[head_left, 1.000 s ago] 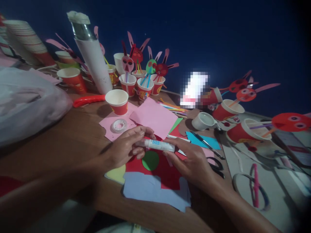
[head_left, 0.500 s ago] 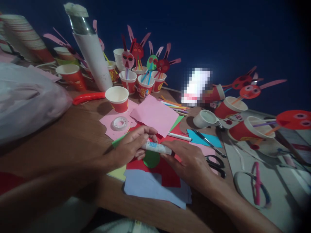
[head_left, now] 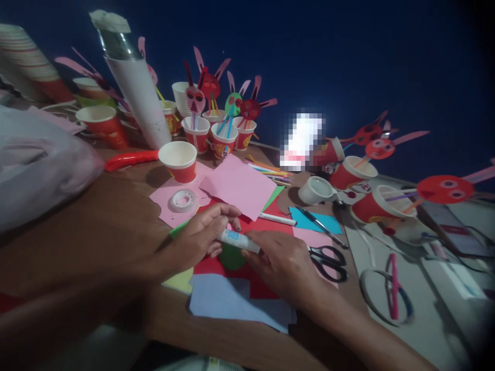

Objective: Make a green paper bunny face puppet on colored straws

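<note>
A white glue stick (head_left: 238,239) with a blue label is held level between my two hands above the paper pile. My left hand (head_left: 203,232) has its fingers closed round the left end. The right end sits in the grip of my right hand (head_left: 282,260), thumb below and fingers on top. Just beneath the tube a green paper circle (head_left: 232,257) lies on red paper (head_left: 263,286), partly covered by my fingers. Light blue paper (head_left: 228,299) lies nearest me. A pink sheet (head_left: 240,185) rests beyond my hands.
Black-handled scissors (head_left: 328,263) and a pen (head_left: 323,226) lie right of my right hand. A tape roll (head_left: 182,200) and a paper cup (head_left: 178,162) stand ahead left. Several rabbit-faced cups line the back, near a tall flask (head_left: 137,98). A plastic bag (head_left: 42,170) fills the left.
The view has shifted slightly, so the table's things appear further left. Both hands keep hold of the glue stick, and more of the scissors shows beside my right hand.
</note>
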{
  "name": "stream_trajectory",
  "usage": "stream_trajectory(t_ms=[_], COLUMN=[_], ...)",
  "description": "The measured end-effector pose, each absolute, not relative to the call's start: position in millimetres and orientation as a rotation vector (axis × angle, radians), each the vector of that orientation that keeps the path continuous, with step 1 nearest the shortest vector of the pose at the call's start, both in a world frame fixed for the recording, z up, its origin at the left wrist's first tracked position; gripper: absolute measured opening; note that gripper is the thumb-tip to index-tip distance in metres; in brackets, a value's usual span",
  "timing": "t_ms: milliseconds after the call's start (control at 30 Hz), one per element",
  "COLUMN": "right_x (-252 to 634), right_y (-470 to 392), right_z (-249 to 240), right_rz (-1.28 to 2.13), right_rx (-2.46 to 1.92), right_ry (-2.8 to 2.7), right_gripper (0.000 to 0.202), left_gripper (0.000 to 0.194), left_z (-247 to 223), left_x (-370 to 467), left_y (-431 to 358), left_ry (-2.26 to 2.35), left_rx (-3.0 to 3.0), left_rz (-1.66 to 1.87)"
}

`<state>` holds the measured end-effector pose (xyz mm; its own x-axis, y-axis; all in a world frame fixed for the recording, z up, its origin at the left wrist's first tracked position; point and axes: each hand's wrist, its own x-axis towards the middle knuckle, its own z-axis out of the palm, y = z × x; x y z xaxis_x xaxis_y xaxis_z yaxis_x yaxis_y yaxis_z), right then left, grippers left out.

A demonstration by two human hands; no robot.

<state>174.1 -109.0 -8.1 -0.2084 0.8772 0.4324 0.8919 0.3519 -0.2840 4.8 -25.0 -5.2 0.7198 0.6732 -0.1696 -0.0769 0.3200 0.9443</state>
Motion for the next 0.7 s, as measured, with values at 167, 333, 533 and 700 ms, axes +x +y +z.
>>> stream_trajectory(t_ms=[167, 333, 533, 700], right_x=[175, 201, 246, 251], right_y=[-107, -97, -76, -73], right_z=[-4, 2, -10, -17], right_rz=[-0.114, 0.148, 0.139, 0.133], right_rx=[-1.661, -1.789, -1.800, -1.814], right_ry=[-2.211, -1.939, -1.687, -1.554], right_gripper=[0.016, 0.018, 0.022, 0.023], left_gripper=[0.026, 0.030, 0.017, 0.014], left_z=[-10, -4, 5, -7], left_x=[3, -1, -3, -3], left_y=[-24, -14, -12, -10], left_ry=[0.552, 0.630, 0.765, 0.561], left_rx=[1.203, 1.353, 1.755, 2.193], left_rz=[0.508, 0.585, 0.610, 0.622])
